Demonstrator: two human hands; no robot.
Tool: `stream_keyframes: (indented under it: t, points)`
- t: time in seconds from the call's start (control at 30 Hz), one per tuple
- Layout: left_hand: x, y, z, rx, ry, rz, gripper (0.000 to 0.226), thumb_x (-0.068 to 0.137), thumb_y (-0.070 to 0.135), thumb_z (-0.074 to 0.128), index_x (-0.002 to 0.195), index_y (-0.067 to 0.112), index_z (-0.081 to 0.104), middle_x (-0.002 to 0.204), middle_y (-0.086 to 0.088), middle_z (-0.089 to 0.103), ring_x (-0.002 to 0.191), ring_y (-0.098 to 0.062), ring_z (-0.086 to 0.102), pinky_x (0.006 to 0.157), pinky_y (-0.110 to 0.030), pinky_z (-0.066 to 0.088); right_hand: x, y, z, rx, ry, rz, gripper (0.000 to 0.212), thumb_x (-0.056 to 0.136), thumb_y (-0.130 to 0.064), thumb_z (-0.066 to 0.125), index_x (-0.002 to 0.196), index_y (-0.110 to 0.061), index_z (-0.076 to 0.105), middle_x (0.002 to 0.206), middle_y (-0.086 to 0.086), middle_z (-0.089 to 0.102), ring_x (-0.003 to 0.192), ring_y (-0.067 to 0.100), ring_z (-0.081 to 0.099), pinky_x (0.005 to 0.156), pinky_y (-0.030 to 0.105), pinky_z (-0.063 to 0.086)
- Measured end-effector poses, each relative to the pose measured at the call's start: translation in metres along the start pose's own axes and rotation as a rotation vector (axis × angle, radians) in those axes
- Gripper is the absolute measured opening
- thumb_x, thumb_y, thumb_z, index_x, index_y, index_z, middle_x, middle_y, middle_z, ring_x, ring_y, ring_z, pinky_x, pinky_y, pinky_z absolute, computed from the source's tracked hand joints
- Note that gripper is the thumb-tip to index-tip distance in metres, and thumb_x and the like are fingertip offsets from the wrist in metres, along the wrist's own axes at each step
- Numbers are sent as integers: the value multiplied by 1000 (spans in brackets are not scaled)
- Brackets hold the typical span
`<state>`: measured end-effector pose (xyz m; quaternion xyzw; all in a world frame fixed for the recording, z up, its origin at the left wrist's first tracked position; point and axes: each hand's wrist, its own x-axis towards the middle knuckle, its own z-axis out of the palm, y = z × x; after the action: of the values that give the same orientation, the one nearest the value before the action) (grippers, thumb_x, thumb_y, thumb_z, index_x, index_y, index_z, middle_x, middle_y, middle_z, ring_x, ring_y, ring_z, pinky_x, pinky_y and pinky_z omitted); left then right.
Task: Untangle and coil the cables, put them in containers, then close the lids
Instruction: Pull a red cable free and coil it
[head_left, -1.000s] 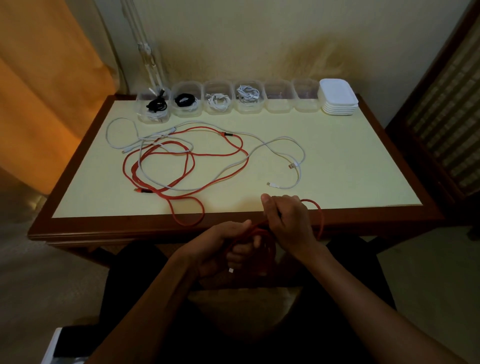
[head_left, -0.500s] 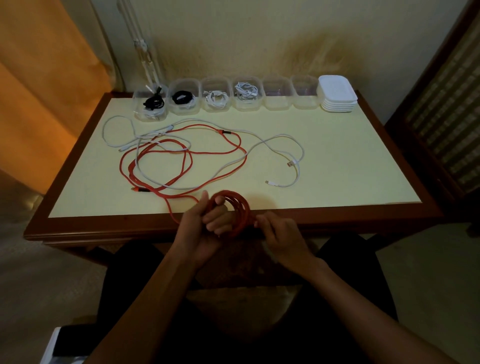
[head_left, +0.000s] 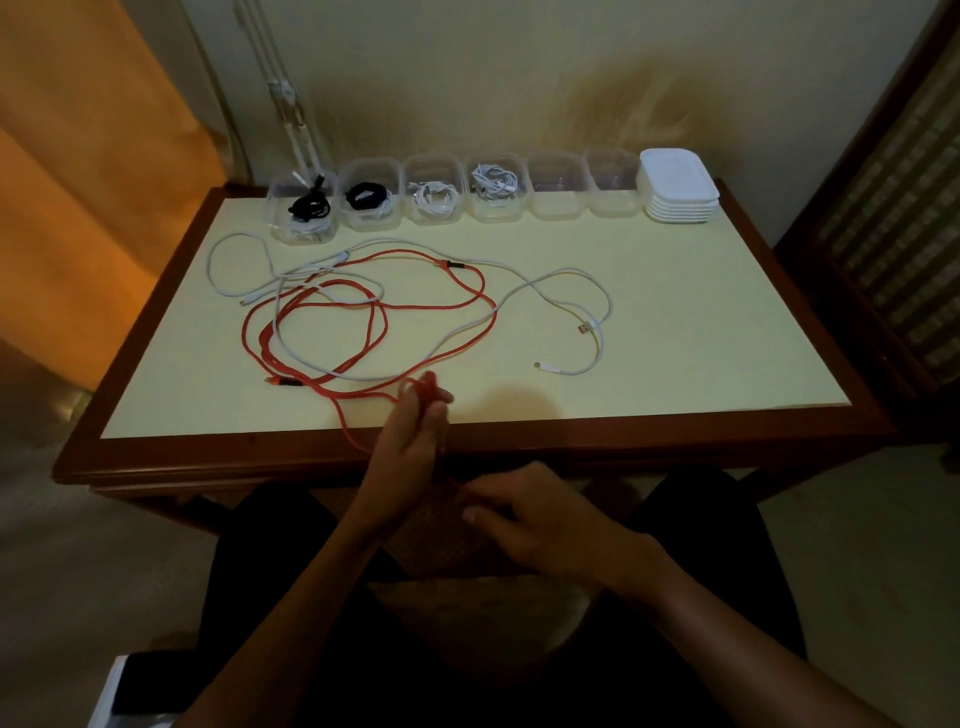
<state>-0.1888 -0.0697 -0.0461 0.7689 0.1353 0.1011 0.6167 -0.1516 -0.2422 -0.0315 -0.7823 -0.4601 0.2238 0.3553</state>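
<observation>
The left hand (head_left: 410, 441) grips a small coil of red cable (head_left: 427, 388) at the table's (head_left: 675, 322) near edge. The right hand (head_left: 524, 512), below the edge, pinches the strand trailing from it. More red and white cable (head_left: 571, 273) sprawls tangled before the containers (head_left: 556, 189).

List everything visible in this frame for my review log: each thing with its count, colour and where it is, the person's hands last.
Clear containers: six, transparent, in a row along the table's far edge; the left four hold coiled cables (black in the first two, white in the next two), the right two look empty.
Lids: one stack, white, right of the container row; count unclear.
Red cable: at least one, loose and tangled on the table, one part coiled at the left hand.
White cables: count unclear, tangled with the red cable, plugs lying to the right.
Table: one, pale yellow top, dark wood rim.
Curtain: orange, at left.
Left hand: grips the red coil at the near table edge.
Right hand: pinches the red cable's tail, below the table edge.
</observation>
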Motion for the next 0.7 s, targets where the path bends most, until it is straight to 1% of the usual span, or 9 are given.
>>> stream_keyframes:
  t: [0.07,0.13,0.2,0.27,0.33,0.37,0.43,0.53,0.7]
  points:
    - [-2,-3,4,7,-165,-35,19,104,23,38,105,13,55,85,-5,55,70,-9,55,62,-20,48,5,-5,-14,64,117,27,14,94,-21,65,97,-12,75,83,0,73,72,7,65,67,20,50]
    - [-5,-2,6,-78,-315,-112,25,103,26,39,97,12,59,85,-3,60,73,-12,59,64,-22,48,8,-6,-27,84,261,26,9,88,-20,73,92,-14,78,81,-1,74,72,7,67,71,25,55]
    - [-8,-2,7,-194,-418,-212,30,100,32,41,86,15,61,75,-1,57,65,-15,54,59,-26,43,10,0,-38,67,369,15,7,82,-22,79,83,-16,78,74,-5,73,67,6,68,66,31,57]
    - [-9,-2,9,-265,-487,-279,35,97,37,40,89,12,63,70,-4,51,59,-15,47,55,-27,39,11,7,-45,47,420,7,15,77,-29,82,77,-16,76,68,-7,72,62,7,67,62,34,56]
    - [-9,-2,11,-298,-519,-325,37,95,39,40,95,9,62,73,-6,52,60,-16,49,55,-26,42,10,11,-47,49,439,-11,19,76,-31,83,75,-14,75,65,-8,70,60,7,67,59,32,55]
    - [-9,-1,12,-321,-518,-352,36,91,38,41,96,9,61,77,-6,55,64,-16,53,58,-27,44,10,12,-46,67,441,-22,18,76,-29,83,76,-13,75,65,-8,71,60,8,67,59,30,55]
    - [-13,0,13,-454,-530,-394,32,85,35,44,96,9,58,83,-5,58,70,-16,57,61,-28,47,10,13,-42,113,454,-35,16,77,-25,84,77,-11,75,66,-6,71,61,9,68,60,31,57]
    - [-21,4,14,-700,-564,-383,23,88,30,43,90,9,50,80,-7,53,69,-18,52,62,-30,44,13,16,-38,150,508,-22,14,79,-24,83,79,-12,76,69,-6,71,64,11,68,62,37,56]
    - [-23,6,15,-945,-605,-368,25,99,26,32,94,8,50,65,-5,48,63,-22,54,65,-34,45,16,22,-34,192,535,13,7,85,-22,77,86,-16,78,77,-10,71,75,11,68,69,35,56]
